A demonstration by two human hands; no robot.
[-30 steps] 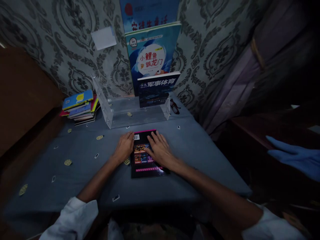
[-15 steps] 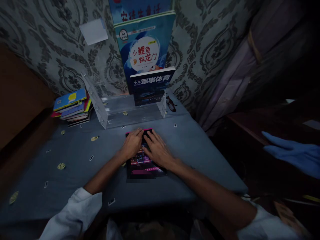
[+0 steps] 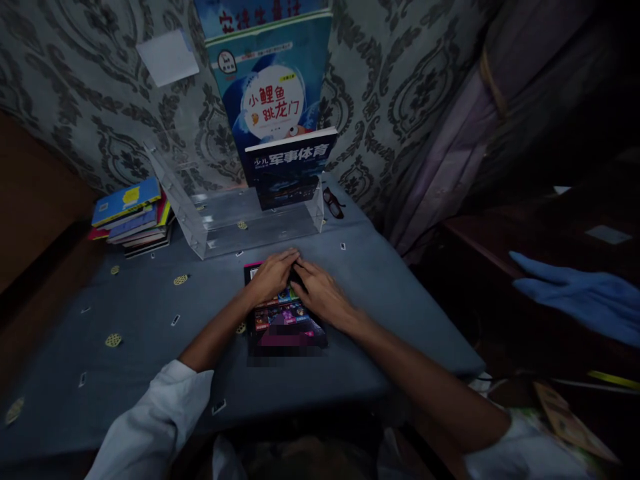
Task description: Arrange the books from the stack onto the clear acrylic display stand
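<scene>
A dark book [image 3: 287, 323] with a pink top edge and small colourful pictures lies flat on the blue-grey tablecloth [image 3: 390, 300]. My left hand [image 3: 271, 276] rests on its upper left part, palm down, fingers pointing to the upper right. My right hand [image 3: 323, 291] lies over the upper right part, fingers stretched towards the left hand. The fingertips of both hands meet near the top of the book. Neither hand is wrapped round anything. Behind them stands a clear acrylic rack [image 3: 260, 230] holding upright books, the front one a dark book [image 3: 293, 170].
A stack of books [image 3: 133, 217] sits at the left of the table. Dark glasses [image 3: 333, 203] lie right of the rack. Beyond the table's right edge are a blue glove [image 3: 575, 290] and a dark red surface [image 3: 480, 247]. A curtain [image 3: 445, 153] hangs at the back right.
My hands have come together at the fingertips near the book's top, uncovering more of its middle. The whole view has shifted slightly.
</scene>
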